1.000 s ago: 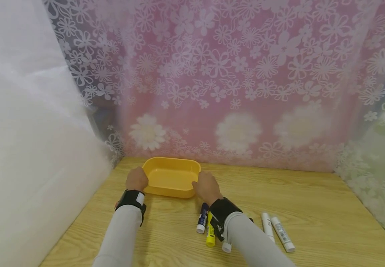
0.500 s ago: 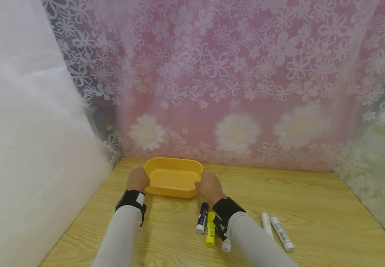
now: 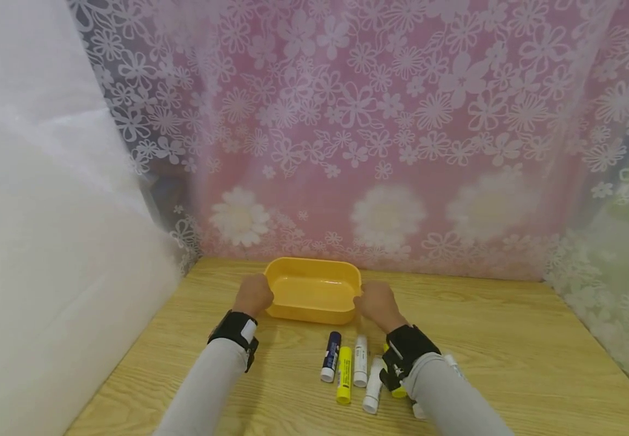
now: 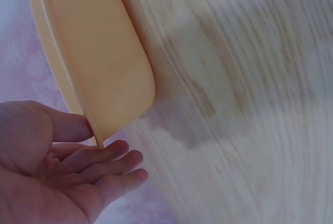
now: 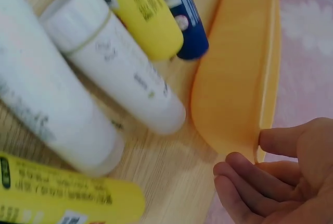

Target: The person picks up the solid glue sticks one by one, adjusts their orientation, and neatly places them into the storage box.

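Note:
A shallow yellow-orange plastic tray (image 3: 311, 315) with rounded corners stands near the back of the table, and nothing lies in it. My left hand (image 3: 254, 294) pinches its left rim; in the left wrist view the thumb (image 4: 73, 126) is on one side of the rim and the fingers curl under the other. At the opposite end my right hand (image 3: 379, 304) pinches the right rim the same way, as the right wrist view shows with the tray wall (image 5: 234, 73) beside the thumb.
In front of the tray lie several glue sticks: a dark blue one (image 3: 331, 357), a yellow one (image 3: 344, 375), and white ones (image 3: 360, 362). My right forearm (image 3: 450, 393) hides part of the group. A pink flowered curtain (image 3: 314, 151) hangs behind the table.
Both hands have moved right along the back of the table, and the tray has slid with them. The right forearm now covers different glue sticks, uncovering white ones in the middle.

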`<action>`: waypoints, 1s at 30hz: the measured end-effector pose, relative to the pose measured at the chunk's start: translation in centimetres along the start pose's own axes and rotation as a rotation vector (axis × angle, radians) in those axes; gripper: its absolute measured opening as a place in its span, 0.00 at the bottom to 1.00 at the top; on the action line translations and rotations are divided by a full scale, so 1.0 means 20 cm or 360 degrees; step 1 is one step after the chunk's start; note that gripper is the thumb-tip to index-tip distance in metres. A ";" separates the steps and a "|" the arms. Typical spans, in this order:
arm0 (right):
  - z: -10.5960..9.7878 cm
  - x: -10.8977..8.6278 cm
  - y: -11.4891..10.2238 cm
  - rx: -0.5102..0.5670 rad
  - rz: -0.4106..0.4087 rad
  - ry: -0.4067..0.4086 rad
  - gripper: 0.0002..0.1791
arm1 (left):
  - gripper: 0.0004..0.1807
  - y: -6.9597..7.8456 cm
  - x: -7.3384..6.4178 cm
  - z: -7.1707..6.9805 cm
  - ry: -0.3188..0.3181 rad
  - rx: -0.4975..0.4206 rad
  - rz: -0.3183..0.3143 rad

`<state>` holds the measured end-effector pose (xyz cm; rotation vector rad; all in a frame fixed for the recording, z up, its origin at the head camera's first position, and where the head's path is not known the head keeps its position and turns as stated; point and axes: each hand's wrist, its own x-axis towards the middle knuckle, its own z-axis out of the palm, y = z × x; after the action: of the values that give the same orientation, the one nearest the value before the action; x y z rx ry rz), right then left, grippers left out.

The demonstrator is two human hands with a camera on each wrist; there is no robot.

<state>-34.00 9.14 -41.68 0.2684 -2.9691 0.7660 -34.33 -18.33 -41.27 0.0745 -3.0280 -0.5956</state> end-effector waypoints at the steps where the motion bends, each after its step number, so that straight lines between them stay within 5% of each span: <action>1: -0.01 0.00 0.02 0.0003 0.0017 -0.0006 0.10 | 0.07 0.02 0.00 0.01 -0.0006 0.0001 0.0019; 9: -0.08 0.00 0.19 0.0013 0.0132 -0.0032 0.09 | 0.14 0.16 -0.04 0.07 -0.0049 0.0023 0.0119; 15: -0.16 -0.04 0.33 0.0132 0.0221 -0.0075 0.30 | 0.05 0.27 -0.04 0.13 -0.0089 -0.0056 0.0097; 23: -0.22 -0.08 0.46 0.0295 0.0361 -0.0071 0.29 | 0.07 0.34 -0.06 0.23 -0.0069 -0.0209 0.0047; 30: -0.27 -0.12 0.53 0.0327 0.0377 -0.0033 0.30 | 0.13 0.39 -0.07 0.28 0.0011 -0.0377 0.0144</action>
<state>-33.48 21.25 -42.28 -0.0693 -2.9770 1.1030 -33.52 -9.03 -43.51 -0.0703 -2.9098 -0.9359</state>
